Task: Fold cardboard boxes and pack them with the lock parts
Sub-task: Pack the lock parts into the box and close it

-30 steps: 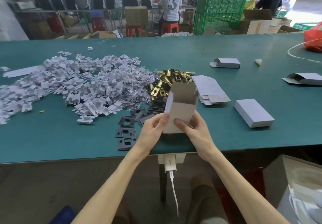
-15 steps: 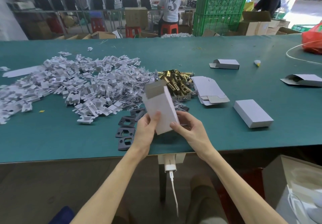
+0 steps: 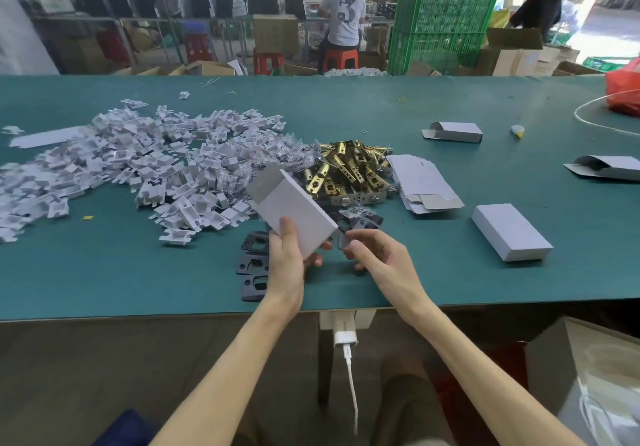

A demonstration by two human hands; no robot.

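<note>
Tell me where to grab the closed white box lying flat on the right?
Come down from above and pinch the closed box across its short width, thumb on one long side, fingers on the other. It lies flat on the table with nothing touching it, so both long sides look free.

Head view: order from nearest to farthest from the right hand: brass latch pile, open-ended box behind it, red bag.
1. brass latch pile, just beyond the right hand.
2. open-ended box, farther back, rightward.
3. red bag, far right corner.
</note>
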